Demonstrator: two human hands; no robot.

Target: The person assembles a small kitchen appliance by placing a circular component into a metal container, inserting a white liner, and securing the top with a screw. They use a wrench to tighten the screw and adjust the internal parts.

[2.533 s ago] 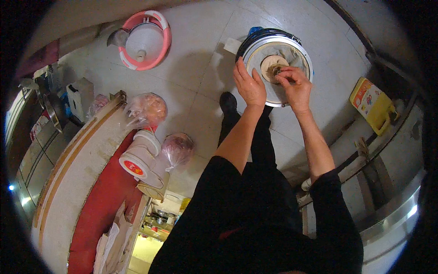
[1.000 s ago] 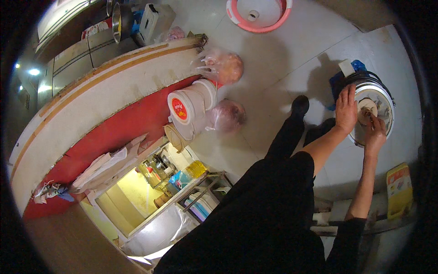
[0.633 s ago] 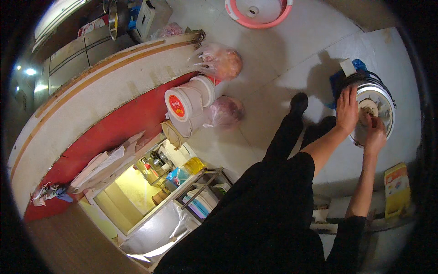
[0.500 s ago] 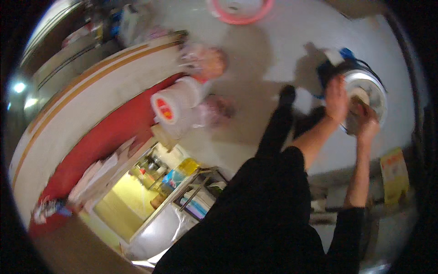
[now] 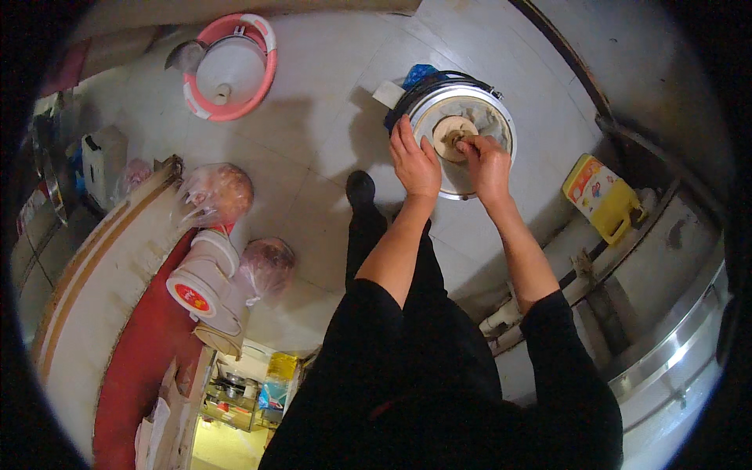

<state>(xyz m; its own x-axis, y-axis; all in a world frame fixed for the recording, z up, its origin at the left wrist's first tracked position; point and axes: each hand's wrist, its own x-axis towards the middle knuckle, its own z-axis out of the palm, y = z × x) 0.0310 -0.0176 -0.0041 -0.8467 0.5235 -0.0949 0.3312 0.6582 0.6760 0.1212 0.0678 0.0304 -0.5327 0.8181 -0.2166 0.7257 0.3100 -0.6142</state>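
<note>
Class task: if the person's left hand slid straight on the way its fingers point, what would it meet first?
Probably the metal pot: the left hand rests at its near rim, fingers pointing across it. Depth is unclear.

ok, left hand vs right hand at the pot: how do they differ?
The left hand lies flat, fingers spread, on the rim of the metal pot; the right hand is curled, fingers pinching the pale round lump inside. Left stays outside, right reaches in. Both are bare.
</note>
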